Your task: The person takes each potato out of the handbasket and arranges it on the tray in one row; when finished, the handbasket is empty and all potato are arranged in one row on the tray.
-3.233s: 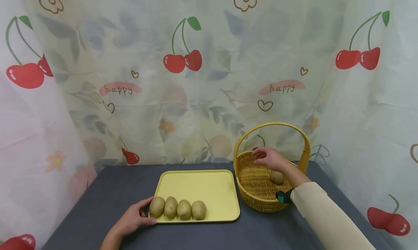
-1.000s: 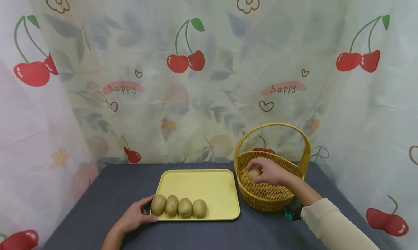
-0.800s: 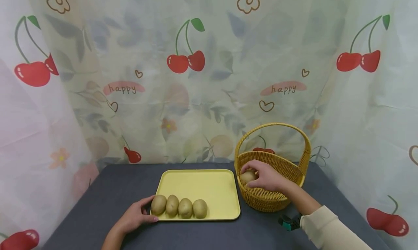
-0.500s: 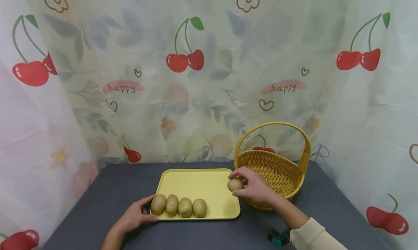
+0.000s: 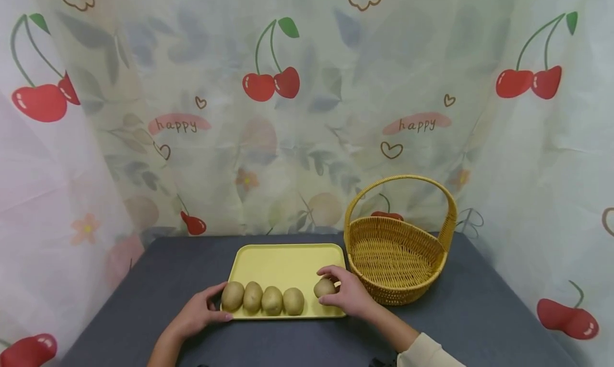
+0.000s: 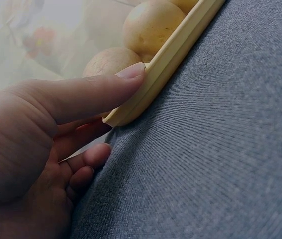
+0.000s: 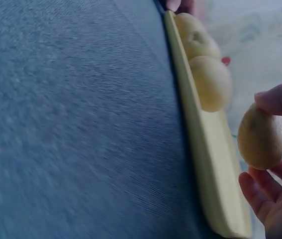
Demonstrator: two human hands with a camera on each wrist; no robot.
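A yellow tray (image 5: 288, 260) lies on the dark cloth, with a row of several potatoes (image 5: 272, 301) along its near left side. My left hand (image 5: 200, 309) holds the tray's near left corner, the thumb on the rim in the left wrist view and the other fingers partly hidden behind it. Over the right part of the tray, my right hand (image 5: 349, 293) grips a single potato (image 5: 324, 287) between thumb and fingers. In the right wrist view this potato (image 7: 263, 137) appears apart from the row.
Right of the tray stands a yellow wicker basket (image 5: 397, 288) with a tall arched handle (image 5: 405, 177); no potato shows inside it. Behind the dark-covered table (image 5: 187, 260) hangs a patterned curtain (image 5: 316, 116).
My right hand has taken the potato out of the basket and carried it left and toward me, over the tray. My left hand has stayed at the tray's corner.
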